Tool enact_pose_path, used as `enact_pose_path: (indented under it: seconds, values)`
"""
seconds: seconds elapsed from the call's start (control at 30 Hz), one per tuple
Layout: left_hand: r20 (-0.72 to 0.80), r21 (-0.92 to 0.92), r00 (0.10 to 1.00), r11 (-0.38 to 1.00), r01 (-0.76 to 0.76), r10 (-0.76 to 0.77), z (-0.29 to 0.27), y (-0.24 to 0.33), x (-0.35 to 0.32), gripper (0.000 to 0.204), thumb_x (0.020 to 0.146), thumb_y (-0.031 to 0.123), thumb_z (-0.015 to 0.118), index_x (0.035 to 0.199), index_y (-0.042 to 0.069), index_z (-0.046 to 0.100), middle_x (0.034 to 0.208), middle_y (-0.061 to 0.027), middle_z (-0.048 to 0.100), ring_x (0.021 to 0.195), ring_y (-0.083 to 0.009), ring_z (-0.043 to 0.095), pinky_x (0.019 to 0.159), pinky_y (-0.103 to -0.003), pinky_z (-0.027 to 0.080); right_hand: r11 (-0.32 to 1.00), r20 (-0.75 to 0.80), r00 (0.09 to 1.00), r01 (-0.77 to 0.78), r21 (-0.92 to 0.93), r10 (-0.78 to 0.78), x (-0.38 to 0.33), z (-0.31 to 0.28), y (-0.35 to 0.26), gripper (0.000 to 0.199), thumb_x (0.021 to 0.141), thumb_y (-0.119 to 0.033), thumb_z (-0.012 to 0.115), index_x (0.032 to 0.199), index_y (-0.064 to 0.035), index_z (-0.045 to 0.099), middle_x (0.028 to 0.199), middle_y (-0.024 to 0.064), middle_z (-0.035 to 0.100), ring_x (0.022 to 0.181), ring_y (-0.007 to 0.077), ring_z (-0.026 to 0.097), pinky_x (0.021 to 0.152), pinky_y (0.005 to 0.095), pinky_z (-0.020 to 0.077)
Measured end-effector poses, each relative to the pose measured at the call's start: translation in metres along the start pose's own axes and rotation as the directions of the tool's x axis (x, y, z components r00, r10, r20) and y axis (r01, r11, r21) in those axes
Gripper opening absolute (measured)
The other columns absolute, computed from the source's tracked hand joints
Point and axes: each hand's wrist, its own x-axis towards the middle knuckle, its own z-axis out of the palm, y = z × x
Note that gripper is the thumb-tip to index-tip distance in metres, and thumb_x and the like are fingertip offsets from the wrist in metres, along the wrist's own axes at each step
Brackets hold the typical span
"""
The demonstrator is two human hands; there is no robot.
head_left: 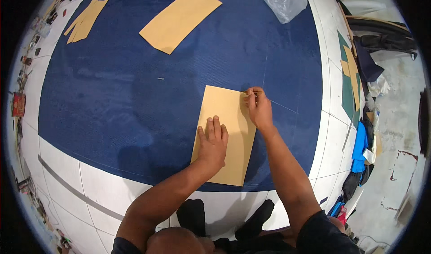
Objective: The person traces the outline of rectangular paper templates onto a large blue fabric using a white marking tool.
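A tan rectangular card pattern (233, 141) lies on a large sheet of dark blue fabric (98, 119). My left hand (213, 144) rests on the card with its fingers spread, pressing it flat. At the card's far right corner, my right hand (259, 108) pinches a thin, pen-like stick (252, 92). What kind of stick it is, I cannot make out. Thin pale lines run over the fabric just right of this hand.
Farther off on the fabric lie another tan card (180, 20), narrow tan pieces (88, 21) and a clear plastic bag (285, 0). A grey strip (76, 189) lies on white floor tiles at left. Green and tan pieces (350, 81) and piled cloth (359, 148) line the right side.
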Motion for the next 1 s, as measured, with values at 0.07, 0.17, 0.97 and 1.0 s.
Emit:
enact_pose_path:
  seconds: [0.07, 0.17, 0.97, 1.0]
  values:
    - [0.013, -0.009, 1.0, 1.0, -0.008, 0.008, -0.001, -0.003, 0.0, 0.123, 0.06, 0.056, 0.091, 0.15, -0.004, 0.033, 0.158, -0.034, 0.024, 0.149, -0.0467, 0.026, 0.115, -0.061, 0.034, 0.998, 0.042, 0.999, 0.006, -0.064, -0.003, -0.001, 0.002, -0.006, 0.024, 0.104, -0.021, 0.054, 0.112, -0.0004, 0.063, 0.095, 0.0185, 0.073, 0.087, 0.0327, 0.073, 0.078, 0.0413, 0.0558]
    - [0.054, -0.024, 0.999, 1.0, -0.005, 0.006, -0.005, -0.003, 0.0, 0.124, 0.06, 0.056, 0.091, 0.151, -0.003, 0.032, 0.158, -0.0346, 0.022, 0.149, -0.0471, 0.025, 0.115, -0.061, 0.034, 0.991, 0.101, 0.995, 0.022, -0.13, -0.009, -0.001, 0.003, -0.006, 0.026, 0.106, -0.023, 0.054, 0.114, -0.0002, 0.061, 0.098, 0.0143, 0.074, 0.089, 0.0238, 0.076, 0.078, 0.035, 0.0573]
    - [0.137, -0.047, 0.989, 0.998, -0.045, 0.051, -0.007, -0.005, 0.002, 0.125, 0.064, 0.057, 0.09, 0.159, 0.008, 0.024, 0.158, -0.0414, 0.013, 0.15, -0.0543, 0.015, 0.114, -0.067, 0.029, 0.915, -0.188, 0.911, -0.32, 0.244, 0.368, -0.009, -0.024, 0.007, 0.023, 0.108, -0.019, 0.047, 0.113, 0.0025, 0.054, 0.088, 0.0113, 0.067, 0.073, 0.0159, 0.071, 0.061, 0.0317, 0.058]
    - [0.124, -0.055, 0.991, 0.997, -0.049, 0.055, -0.007, -0.004, 0.003, 0.125, 0.064, 0.056, 0.09, 0.159, 0.008, 0.024, 0.158, -0.0416, 0.013, 0.15, -0.0546, 0.015, 0.114, -0.067, 0.029, 0.91, -0.196, 0.904, -0.329, 0.25, 0.381, -0.008, -0.026, 0.007, 0.023, 0.108, -0.019, 0.048, 0.113, 0.0027, 0.053, 0.087, 0.0111, 0.066, 0.071, 0.0158, 0.071, 0.06, 0.0316, 0.0577]
